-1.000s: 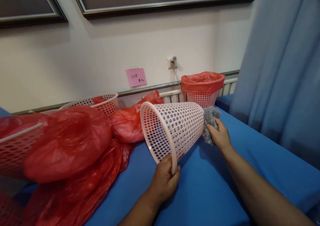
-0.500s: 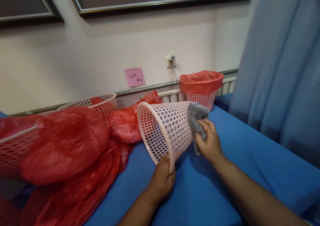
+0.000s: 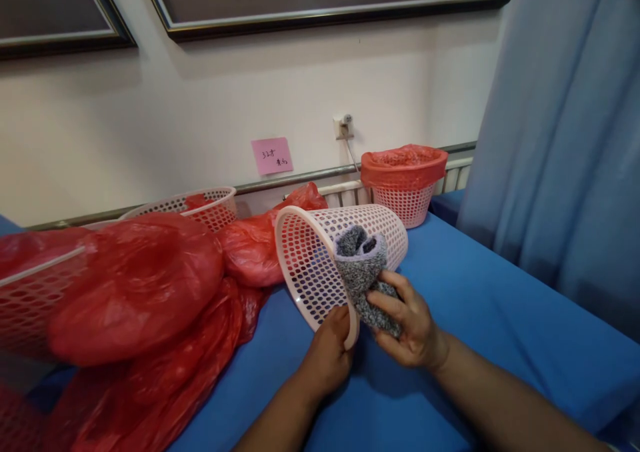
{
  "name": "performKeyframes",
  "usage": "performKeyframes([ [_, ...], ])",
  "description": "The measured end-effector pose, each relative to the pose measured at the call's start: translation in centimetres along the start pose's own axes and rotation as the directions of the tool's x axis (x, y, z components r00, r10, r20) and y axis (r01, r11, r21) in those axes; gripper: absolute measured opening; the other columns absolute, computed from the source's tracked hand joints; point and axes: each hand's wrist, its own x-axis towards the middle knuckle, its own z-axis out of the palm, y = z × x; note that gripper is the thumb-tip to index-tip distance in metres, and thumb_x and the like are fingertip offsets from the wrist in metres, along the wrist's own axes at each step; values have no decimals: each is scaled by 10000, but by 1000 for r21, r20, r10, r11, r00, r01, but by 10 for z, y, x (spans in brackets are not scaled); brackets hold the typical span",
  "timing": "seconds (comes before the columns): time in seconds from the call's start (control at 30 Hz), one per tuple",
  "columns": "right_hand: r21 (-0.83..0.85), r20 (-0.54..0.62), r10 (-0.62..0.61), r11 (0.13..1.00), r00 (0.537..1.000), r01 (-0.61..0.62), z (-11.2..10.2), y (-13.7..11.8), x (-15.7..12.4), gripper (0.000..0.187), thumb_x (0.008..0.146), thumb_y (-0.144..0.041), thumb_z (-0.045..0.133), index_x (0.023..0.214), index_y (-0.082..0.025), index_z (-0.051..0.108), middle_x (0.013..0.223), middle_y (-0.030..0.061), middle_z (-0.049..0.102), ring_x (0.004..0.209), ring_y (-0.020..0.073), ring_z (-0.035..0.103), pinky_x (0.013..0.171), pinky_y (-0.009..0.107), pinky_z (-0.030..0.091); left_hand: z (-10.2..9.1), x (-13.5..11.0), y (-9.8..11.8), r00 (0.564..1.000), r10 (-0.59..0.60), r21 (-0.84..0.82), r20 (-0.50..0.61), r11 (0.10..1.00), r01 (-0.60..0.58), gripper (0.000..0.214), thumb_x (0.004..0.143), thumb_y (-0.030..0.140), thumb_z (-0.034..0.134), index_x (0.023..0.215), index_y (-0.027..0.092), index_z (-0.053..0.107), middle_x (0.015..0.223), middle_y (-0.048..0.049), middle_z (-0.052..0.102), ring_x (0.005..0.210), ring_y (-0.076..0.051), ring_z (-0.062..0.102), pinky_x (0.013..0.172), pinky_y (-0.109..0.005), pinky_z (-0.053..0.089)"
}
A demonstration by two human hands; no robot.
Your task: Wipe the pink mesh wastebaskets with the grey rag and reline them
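A pale pink, perforated plastic wastebasket (image 3: 305, 259) lies tilted on its side, its mouth facing left and toward me. My left hand (image 3: 327, 352) is closed around the lower part of its rim. In my right hand (image 3: 413, 322) is a bunched grey cleaning cloth (image 3: 363, 265) with a pale purple edge. The cloth lies against the outside of the wastebasket, close to the rim, and covers part of its holes. Some fingers of my right hand are hidden behind the cloth.
Red plastic bags (image 3: 140, 285) are heaped on the left, beside more baskets (image 3: 220, 202). A basket with a red liner (image 3: 405, 172) stands at the back right on the blue-covered surface (image 3: 505, 325). A blue curtain (image 3: 555, 139) hangs at the right.
My right hand has moved the cloth from the base end of the wastebasket leftward and nearer to me, up to the rim. My left hand keeps its hold on the rim.
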Motion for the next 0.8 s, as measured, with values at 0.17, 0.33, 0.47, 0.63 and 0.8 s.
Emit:
performKeyframes([
  [0.17,-45,-267,624,753,734,-656,-1,69,-4,452,800,-296,594,1237,-191,651,1305,148,604,1246,313,595,1091,530,472,1,0,-4,999,-33,53,-24,998,34,840,685,-45,464,1476,233,518,1419,-91,616,1268,-281,567,1146,-524,439],
  [0.33,98,-282,871,443,402,-891,-7,114,-6,434,758,-410,586,1111,-176,683,1008,113,724,961,300,698,918,539,571,-1,3,2,999,-23,79,47,997,19,690,793,-21,452,1416,242,590,1394,-85,641,1220,-253,594,1109,-470,473],
  [0.47,-19,-286,575,796,767,-604,-4,64,-2,459,815,-312,597,1258,-199,635,1321,140,594,1272,306,576,1102,531,465,-2,4,0,999,-22,90,41,996,18,691,815,-13,460,1443,255,565,1424,-86,620,1272,-261,569,1129,-475,453],
  [0.63,-27,-93,-60,998,994,58,-9,-5,2,660,780,-140,569,1429,-247,523,1492,114,412,1299,276,546,1009,415,555,-2,4,2,998,17,38,58,999,-19,461,890,85,524,1301,231,674,1320,-109,674,1214,-271,600,1080,-431,481],
  [0.8,16,-35,-166,986,986,166,-8,-14,5,684,758,-168,552,1439,-230,512,1413,118,465,1175,251,608,899,377,600,-1,0,13,997,-25,-181,-70,983,12,293,913,288,641,1189,200,686,1158,-84,735,997,-237,668,981,-382,536],
])
